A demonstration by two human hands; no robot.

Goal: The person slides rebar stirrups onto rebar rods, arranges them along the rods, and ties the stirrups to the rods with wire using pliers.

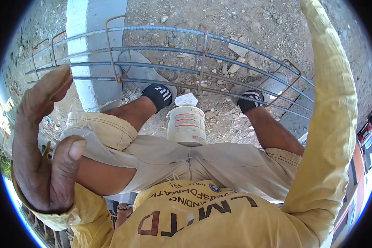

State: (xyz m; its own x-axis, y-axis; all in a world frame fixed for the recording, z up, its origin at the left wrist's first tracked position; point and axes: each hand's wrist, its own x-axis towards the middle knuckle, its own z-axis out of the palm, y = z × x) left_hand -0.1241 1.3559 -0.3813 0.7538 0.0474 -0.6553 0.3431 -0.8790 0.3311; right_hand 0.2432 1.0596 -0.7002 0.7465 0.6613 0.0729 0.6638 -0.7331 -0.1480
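My left hand (45, 144) is raised at the left, its thumb well apart from the bent fingers and nothing visible between them. Its fingertips overlap the left end of a rebar cage (165, 48) in the view; whether they touch it I cannot tell. Several long steel bars form the cage, crossed by bent, rusty stirrups (205, 41). It spans the view in front of my feet. My right arm, in a yellow sleeve (332, 107), stretches forward past the cage's right end. The right hand lies beyond the top edge, out of sight.
A white bucket (187, 128) stands between my legs, with a pale, angular piece (186, 99) at its far side. A white-painted concrete strip (77, 53) runs under the cage at the left. Stones and broken tile pieces (238, 48) litter the dirt ground (264, 20).
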